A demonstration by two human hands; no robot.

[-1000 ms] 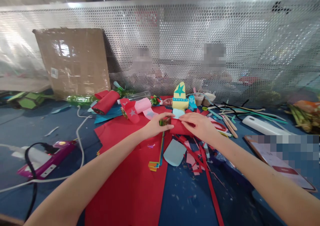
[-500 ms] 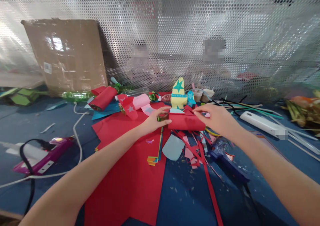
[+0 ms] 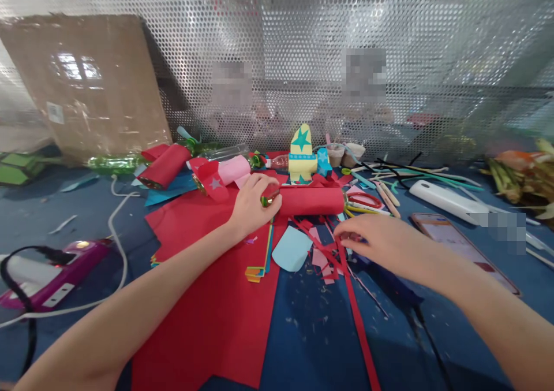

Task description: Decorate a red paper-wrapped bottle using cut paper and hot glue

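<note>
My left hand point(image 3: 252, 205) is closed on the left end of a bottle wrapped in red paper point(image 3: 310, 200), which lies on its side across the blue table point(image 3: 311, 333). My right hand point(image 3: 375, 242) hovers below the bottle's right half, fingers bent down over a pile of red and pink paper scraps point(image 3: 329, 252); what its fingertips touch is unclear. A large red paper sheet point(image 3: 216, 298) lies under my left forearm. A pale blue paper cut-out point(image 3: 291, 249) lies between my hands.
A yellow paper rocket point(image 3: 301, 154) and other wrapped bottles point(image 3: 167, 164) stand behind. A purple glue gun point(image 3: 56, 270) with cables lies left. A phone point(image 3: 463, 246), a white device point(image 3: 445, 199), scissors point(image 3: 367, 200) and sticks lie right. Cardboard point(image 3: 86, 85) leans on the mesh screen.
My right hand has let go of the red wrapped bottle and dropped toward the scraps in front. My left hand still holds the bottle's left end.
</note>
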